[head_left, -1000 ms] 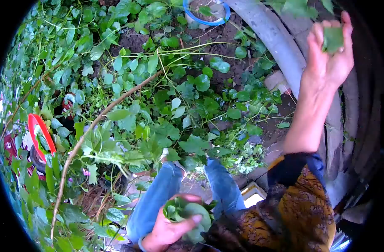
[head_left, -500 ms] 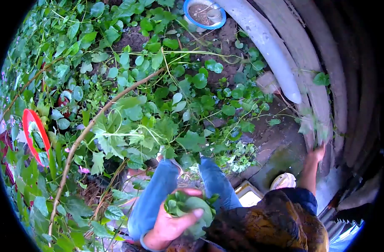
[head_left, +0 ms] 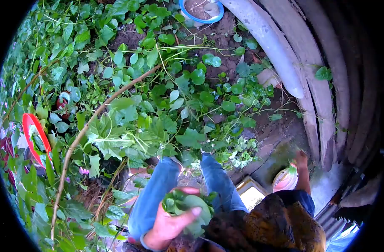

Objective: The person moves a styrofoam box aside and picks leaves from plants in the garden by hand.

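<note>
My left hand (head_left: 171,224) is closed around a bunch of round green leaves (head_left: 190,210), held low over my jeans with the thumb lying across the top. My right hand (head_left: 300,159) is down at the right, by the ends of the weathered logs. Its fingers are blurred and partly hidden, so I cannot tell whether they grip anything. Just below it lies a rounded cream and pinkish object (head_left: 284,180), with a small green bit at its upper edge. In front of my knees spread leafy vines (head_left: 192,138) with round and lobed leaves.
A brown woody stem (head_left: 95,117) curves across the plants. A red-rimmed container (head_left: 36,136) with leaves stands at the left. A blue-rimmed bowl (head_left: 220,17) sits at the top. Long logs (head_left: 314,75) and a grey pole (head_left: 276,50) line the right. A pale square container (head_left: 250,195) is beside my leg.
My right hand has come down from the log ends towards the cream and pinkish object. A blurred leafy piece near that hand no longer shows by the logs. My left hand stays around its leaves.
</note>
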Demonstrator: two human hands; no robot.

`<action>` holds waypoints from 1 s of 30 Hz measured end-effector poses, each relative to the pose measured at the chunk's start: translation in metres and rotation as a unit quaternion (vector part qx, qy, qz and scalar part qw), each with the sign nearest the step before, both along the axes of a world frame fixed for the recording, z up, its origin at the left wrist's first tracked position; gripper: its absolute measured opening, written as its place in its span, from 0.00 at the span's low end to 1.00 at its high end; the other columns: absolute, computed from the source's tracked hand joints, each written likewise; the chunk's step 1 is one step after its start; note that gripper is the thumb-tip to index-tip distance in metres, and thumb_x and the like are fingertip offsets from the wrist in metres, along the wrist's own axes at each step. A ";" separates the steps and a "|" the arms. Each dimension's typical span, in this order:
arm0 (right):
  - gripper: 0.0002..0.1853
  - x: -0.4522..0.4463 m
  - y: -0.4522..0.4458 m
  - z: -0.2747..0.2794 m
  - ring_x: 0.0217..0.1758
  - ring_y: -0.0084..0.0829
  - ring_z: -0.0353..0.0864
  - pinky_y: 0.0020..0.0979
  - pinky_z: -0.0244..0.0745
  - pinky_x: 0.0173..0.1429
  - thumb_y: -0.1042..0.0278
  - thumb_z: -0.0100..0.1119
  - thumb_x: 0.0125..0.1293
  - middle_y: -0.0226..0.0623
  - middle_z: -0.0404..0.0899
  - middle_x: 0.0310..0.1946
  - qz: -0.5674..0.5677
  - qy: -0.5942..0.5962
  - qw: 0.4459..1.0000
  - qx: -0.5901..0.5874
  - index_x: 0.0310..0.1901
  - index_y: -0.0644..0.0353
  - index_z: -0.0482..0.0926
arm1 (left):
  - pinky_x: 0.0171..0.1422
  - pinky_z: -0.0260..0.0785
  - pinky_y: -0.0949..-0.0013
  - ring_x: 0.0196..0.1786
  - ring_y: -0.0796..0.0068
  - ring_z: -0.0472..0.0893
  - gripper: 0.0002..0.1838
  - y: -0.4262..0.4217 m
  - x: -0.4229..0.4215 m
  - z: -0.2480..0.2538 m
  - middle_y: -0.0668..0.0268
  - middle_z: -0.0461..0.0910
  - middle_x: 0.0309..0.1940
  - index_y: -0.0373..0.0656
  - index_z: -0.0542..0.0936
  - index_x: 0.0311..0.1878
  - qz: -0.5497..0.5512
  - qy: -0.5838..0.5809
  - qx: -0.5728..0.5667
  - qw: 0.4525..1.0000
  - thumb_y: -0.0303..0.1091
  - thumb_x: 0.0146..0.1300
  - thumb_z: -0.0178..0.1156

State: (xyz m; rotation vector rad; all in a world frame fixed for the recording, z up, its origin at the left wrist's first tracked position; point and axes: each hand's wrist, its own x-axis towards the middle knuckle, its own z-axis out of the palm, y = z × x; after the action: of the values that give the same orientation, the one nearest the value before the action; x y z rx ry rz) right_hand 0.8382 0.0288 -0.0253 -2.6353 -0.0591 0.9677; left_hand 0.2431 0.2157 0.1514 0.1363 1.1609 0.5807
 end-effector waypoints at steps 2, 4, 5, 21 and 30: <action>0.23 -0.048 0.086 -0.011 0.48 0.49 0.77 0.46 0.74 0.50 0.48 0.54 0.62 0.51 0.77 0.45 0.395 -0.112 0.887 -0.210 0.49 0.60 0.76 | 0.47 0.71 0.74 0.42 0.80 0.78 0.21 -0.001 -0.001 -0.001 0.67 0.78 0.40 0.36 0.73 0.51 -0.010 0.009 0.005 1.000 0.21 0.54 0.65; 0.24 -0.123 0.181 0.005 0.51 0.54 0.74 0.47 0.69 0.56 0.49 0.54 0.62 0.58 0.75 0.46 0.520 -0.128 0.788 -0.303 0.47 0.65 0.76 | 0.48 0.71 0.74 0.42 0.80 0.78 0.21 -0.002 0.000 -0.002 0.66 0.78 0.40 0.36 0.73 0.51 -0.013 0.014 0.009 1.000 0.21 0.54 0.65; 0.23 -0.133 0.201 -0.012 0.48 0.55 0.75 0.47 0.71 0.54 0.52 0.55 0.62 0.57 0.76 0.46 0.592 -0.204 0.753 -0.205 0.46 0.67 0.75 | 0.48 0.71 0.74 0.42 0.80 0.78 0.21 -0.002 0.000 -0.003 0.66 0.78 0.39 0.36 0.73 0.51 -0.010 0.014 0.010 1.000 0.21 0.54 0.65; 0.20 -0.287 0.522 -0.178 0.62 0.45 0.69 0.42 0.69 0.62 0.79 0.42 0.61 0.49 0.62 0.63 0.775 -0.191 0.595 -0.097 0.56 0.62 0.68 | 0.40 0.72 0.72 0.33 0.75 0.80 0.21 0.001 -0.017 -0.012 0.63 0.80 0.32 0.36 0.65 0.55 -0.010 0.022 -0.060 0.998 0.26 0.60 0.59; 0.16 -0.296 0.510 -0.165 0.55 0.45 0.77 0.42 0.73 0.57 0.72 0.41 0.64 0.51 0.76 0.51 0.729 -0.179 0.648 -0.124 0.49 0.63 0.77 | 0.37 0.73 0.73 0.32 0.74 0.80 0.21 0.005 -0.026 -0.011 0.61 0.80 0.32 0.35 0.64 0.56 -0.035 0.015 -0.044 0.998 0.25 0.61 0.57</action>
State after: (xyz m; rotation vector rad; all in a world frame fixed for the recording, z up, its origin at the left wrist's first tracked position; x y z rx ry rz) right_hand 0.5420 0.5384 -0.1902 -2.5293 -2.5654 0.6763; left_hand 0.2170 0.2205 0.1402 0.1094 1.2035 0.4662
